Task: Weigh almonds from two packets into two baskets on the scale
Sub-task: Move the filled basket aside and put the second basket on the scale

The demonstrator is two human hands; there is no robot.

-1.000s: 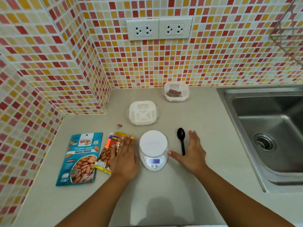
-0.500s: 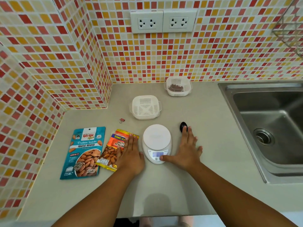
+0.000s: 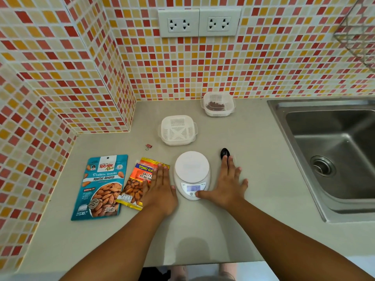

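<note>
Scale [image 3: 192,173] at centre of counter [image 3: 253,142], display lit, platform bare. Right hand [image 3: 225,185] has shifted in since a second ago: fingers flat over the spoon [image 3: 224,153], thumb now on the scale's front buttons, likely zeroing before the second weighing. Left hand [image 3: 160,189] flat on orange packet [image 3: 140,183] left of scale; blue packet [image 3: 102,185] beyond. Empty basket [image 3: 178,129] behind scale; basket with almonds [image 3: 218,103] farther back

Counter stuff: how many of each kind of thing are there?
Packets: 2, teal and orange
Baskets: 2, near and far
Scale: 1
Spoon: 1
Clip: 1
Total: 7
</note>
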